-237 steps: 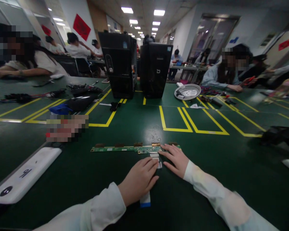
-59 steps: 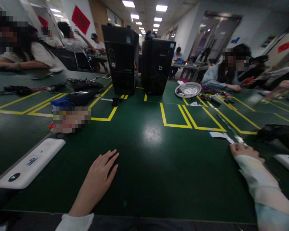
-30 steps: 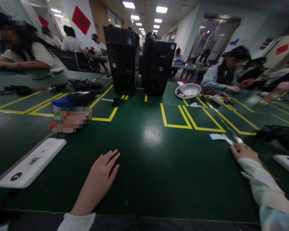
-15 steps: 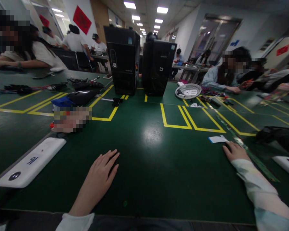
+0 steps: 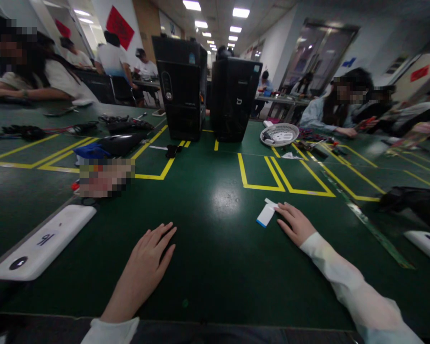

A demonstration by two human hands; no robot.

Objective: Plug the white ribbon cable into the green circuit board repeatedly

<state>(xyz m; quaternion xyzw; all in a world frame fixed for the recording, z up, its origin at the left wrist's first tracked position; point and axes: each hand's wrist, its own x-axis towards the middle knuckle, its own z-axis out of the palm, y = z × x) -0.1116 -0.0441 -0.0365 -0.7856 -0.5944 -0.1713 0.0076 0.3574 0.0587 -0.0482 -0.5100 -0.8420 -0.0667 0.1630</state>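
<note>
My right hand (image 5: 296,223) has its fingertips on one end of a white flat ribbon cable (image 5: 267,214). The cable is bent, with a blue strip at its near end, and lies on or just above the green table. The thumb is spread away from the other fingers, and the fingertips cover part of the cable. To the left, my left hand (image 5: 148,255) rests on the table with its fingers extended and nothing in it. A white elongated device (image 5: 45,243) with a black round spot lies further left of that hand.
Two black computer towers (image 5: 182,91) stand at the back centre. A white basket (image 5: 280,135) holds small parts beside them. Yellow tape marks rectangles on the table (image 5: 215,267). Cables and tools lie at the back left; a black object (image 5: 412,205) lies at right. People sit around.
My right hand has moved left toward the middle of the table, and the flat ribbon cable has come along with it and turned. My left hand has stayed in place.
</note>
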